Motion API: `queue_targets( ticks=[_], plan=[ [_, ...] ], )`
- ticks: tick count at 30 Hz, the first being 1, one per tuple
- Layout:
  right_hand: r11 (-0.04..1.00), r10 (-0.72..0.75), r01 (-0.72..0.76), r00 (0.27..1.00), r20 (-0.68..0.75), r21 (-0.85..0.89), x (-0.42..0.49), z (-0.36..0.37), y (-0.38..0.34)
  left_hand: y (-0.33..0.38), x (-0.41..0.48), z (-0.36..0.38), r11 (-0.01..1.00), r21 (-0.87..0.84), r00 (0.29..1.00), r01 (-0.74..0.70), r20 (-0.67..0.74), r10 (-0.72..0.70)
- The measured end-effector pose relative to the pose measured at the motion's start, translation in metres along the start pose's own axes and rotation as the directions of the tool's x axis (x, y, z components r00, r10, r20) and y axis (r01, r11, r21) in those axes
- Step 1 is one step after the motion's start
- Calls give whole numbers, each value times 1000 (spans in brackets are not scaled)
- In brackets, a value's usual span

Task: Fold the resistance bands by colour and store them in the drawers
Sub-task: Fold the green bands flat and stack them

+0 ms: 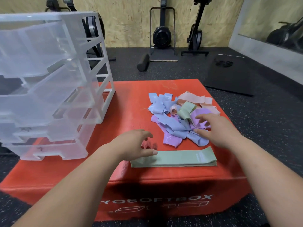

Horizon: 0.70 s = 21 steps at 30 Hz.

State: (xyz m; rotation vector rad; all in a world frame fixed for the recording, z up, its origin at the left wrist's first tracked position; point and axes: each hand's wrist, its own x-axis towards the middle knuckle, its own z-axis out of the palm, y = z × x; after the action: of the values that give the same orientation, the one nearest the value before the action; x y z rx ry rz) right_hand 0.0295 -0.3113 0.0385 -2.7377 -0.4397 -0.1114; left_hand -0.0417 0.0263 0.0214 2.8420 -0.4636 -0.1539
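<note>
A flat stack of green bands [178,157] lies near the front of the red soft box [131,102]. Behind it sits a tangled pile of bands [177,115] in blue, purple, peach and green. My left hand [136,145] hovers over the left end of the green stack, fingers loosely spread, thumb close to the band; it holds nothing. My right hand [218,128] is over the pile's right side, fingers spread above a purple band [199,114], gripping nothing. A clear plastic drawer unit [49,89] stands on the box's left side, its drawers pulled partly out.
The box stands on a dark speckled gym floor. Rowing machines [162,35] lean against the plywood wall behind, with a black foam roller [143,62] beside them. A black mat [229,74] lies to the right. Bare red surface shows between the drawers and the pile.
</note>
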Motion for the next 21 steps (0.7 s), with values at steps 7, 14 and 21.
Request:
queue_targets(
  ticks=[7, 14, 21],
  plan=[
    [996, -1, -2, 999, -38, -93, 53, 23, -8, 1, 37, -5, 999, -35, 999, -9, -36, 8],
    [988, 37, -57, 990, -140, -143, 83, 20, -12, -9, 57, -7, 996, -82, 993, -31, -119, 21],
    [951, 85, 24, 938, -337, 308, 85, -34, -39, -9, 61, -13, 976, -201, 950, -90, -311, 24]
  ],
)
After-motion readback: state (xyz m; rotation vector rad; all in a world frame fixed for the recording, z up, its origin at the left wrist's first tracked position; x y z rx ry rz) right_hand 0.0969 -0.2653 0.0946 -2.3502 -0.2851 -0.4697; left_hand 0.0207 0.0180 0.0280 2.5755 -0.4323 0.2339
